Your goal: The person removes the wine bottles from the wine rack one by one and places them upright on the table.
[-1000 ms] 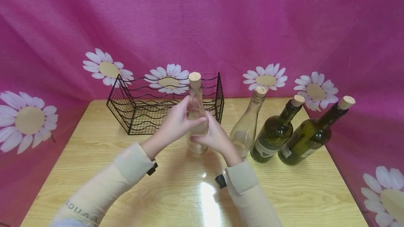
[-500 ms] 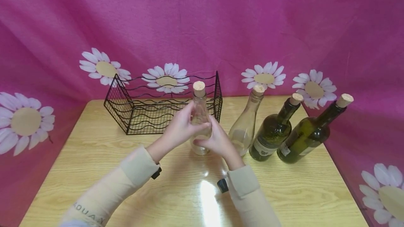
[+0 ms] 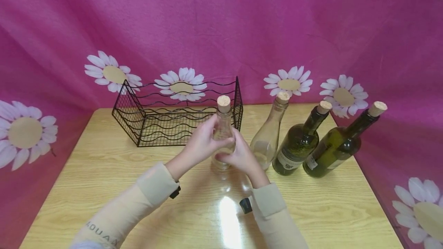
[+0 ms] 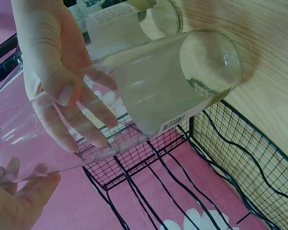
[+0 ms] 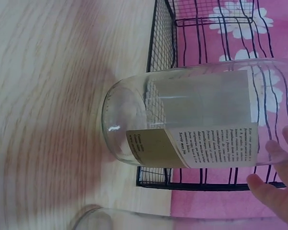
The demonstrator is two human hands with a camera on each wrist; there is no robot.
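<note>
Both hands hold a clear glass bottle (image 3: pixel 223 120) with a cork (image 3: pixel 223 103) in its neck, in the head view in front of the wire rack's right end. My left hand (image 3: pixel 202 137) grips it high, around the neck and shoulder. Lower down, my right hand (image 3: pixel 239 153) grips its body. In the right wrist view the bottle's printed label (image 5: pixel 216 146) faces the camera. In the left wrist view the bottle base (image 4: pixel 213 62) appears close above or on the wooden surface; I cannot tell which. A black wire rack (image 3: pixel 166 130) stands behind to the left.
To the right of the hands stand another corked clear bottle (image 3: pixel 268 137) and two corked dark green bottles, one nearer (image 3: pixel 299 145) and one farther right (image 3: pixel 333 149). They stand on the wooden table (image 3: pixel 86 180). A pink flowered cloth (image 3: pixel 221 26) hangs behind.
Both hands have brought the bottle a little rightwards, and its cork end has come lower in the head view. Rack and other bottles shift only slightly with the camera.
</note>
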